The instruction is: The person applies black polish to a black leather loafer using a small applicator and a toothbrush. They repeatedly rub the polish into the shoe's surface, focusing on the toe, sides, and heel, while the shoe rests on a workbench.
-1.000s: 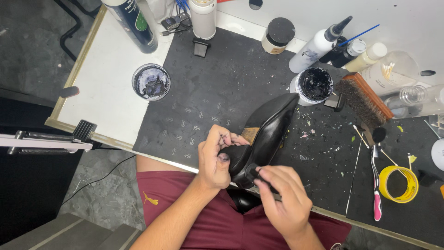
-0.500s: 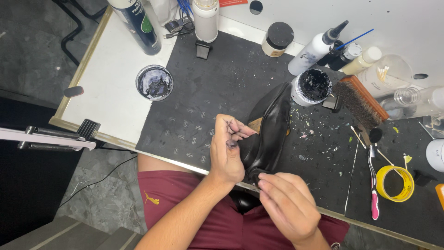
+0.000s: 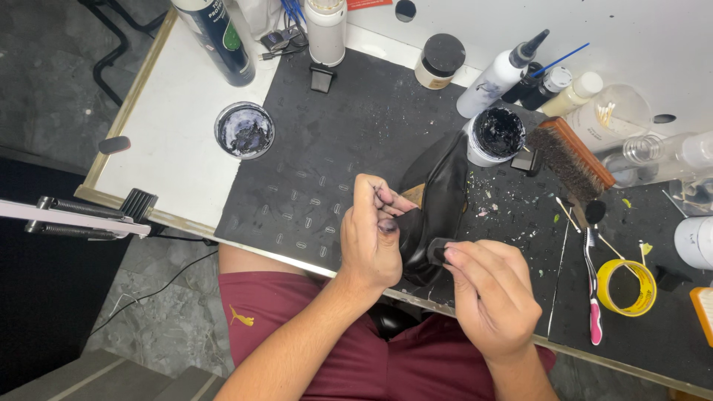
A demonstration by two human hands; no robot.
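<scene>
I have the black leather shoe (image 3: pixel 438 204) propped on the near edge of the surface (image 3: pixel 327 156), its toe pointing toward one o'clock. My left hand (image 3: pixel 375 238) is wrapped around its heel end, fingers curled tight over the upper, fingertips smudged dark. My right hand (image 3: pixel 486 293) pinches a small black applicator (image 3: pixel 437 252) against the side of the shoe. I judge the shoe light but stiff in the sole, with a smooth upper that could turn slippery once coated, so the heel is the safest hold. At one o'clock from the shoe stands an open tub of black polish (image 3: pixel 496 135); beside it lies a bristly wooden brush (image 3: pixel 570 158). At ten o'clock sits a round dish of greyish paste (image 3: pixel 244 131).
</scene>
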